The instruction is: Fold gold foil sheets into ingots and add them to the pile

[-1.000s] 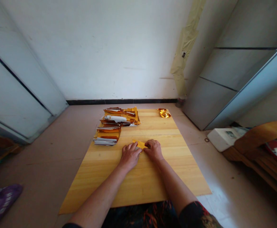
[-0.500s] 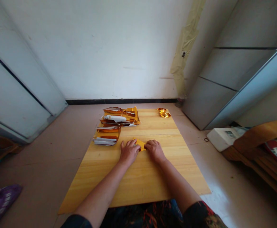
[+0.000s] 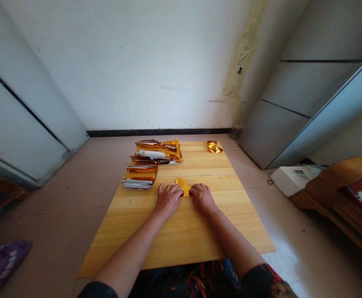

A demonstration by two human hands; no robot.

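Note:
A small piece of gold foil paper (image 3: 183,187), partly folded, lies on the wooden board between my hands. My left hand (image 3: 169,198) has its curled fingers on the paper's left edge. On the right edge, my right hand (image 3: 202,197) pinches the paper, thumb and fingers together. The fingertips hide the paper's lower corners. Beyond the left hand, stacks of gold and white paper sheets (image 3: 140,174) sit at the board's left side. Two folded shiny gold foil pieces (image 3: 214,148) rest near the far right corner.
The wooden board (image 3: 174,240) spans the area before me. A white wall (image 3: 156,74) stands behind it. To the right are a grey cabinet (image 3: 280,111), a white box (image 3: 288,181) and wooden furniture (image 3: 332,186). A purple bag (image 3: 3,265) lies on the floor at left.
The upper part of the gold paper shows more now and stands out between the hands. Both hands have barely shifted and stay on the paper.

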